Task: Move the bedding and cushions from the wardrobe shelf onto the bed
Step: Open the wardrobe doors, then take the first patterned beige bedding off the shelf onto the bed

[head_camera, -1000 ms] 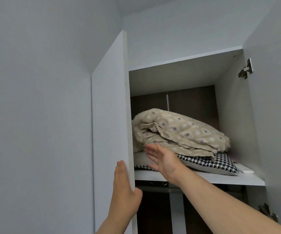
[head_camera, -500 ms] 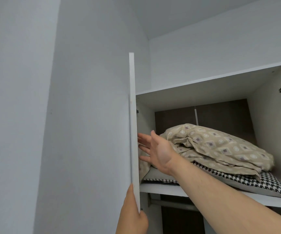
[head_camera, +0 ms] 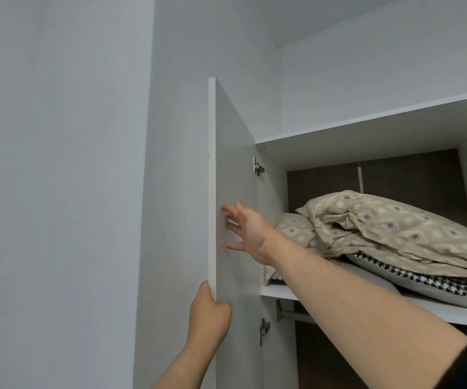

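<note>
A folded beige bedding bundle (head_camera: 386,231) with a diamond pattern lies on the white wardrobe shelf (head_camera: 282,290). Under it sits a black-and-white houndstooth cushion (head_camera: 437,284). My left hand (head_camera: 208,318) grips the front edge of the white wardrobe door (head_camera: 232,169), thumb wrapped around it. My right hand (head_camera: 245,230) has its fingers spread flat against the door's inner face, to the left of the bedding and apart from it. My right forearm crosses in front of the shelf.
The door stands open to the left, close to a grey wall (head_camera: 58,178). Metal hinges (head_camera: 258,165) sit on its inner side. A hanging rail bracket (head_camera: 282,314) shows under the shelf. The wardrobe's back panel is dark brown.
My right hand left the bedding and moved left onto the door's inner face. The door swung further open, and the view shifted left.
</note>
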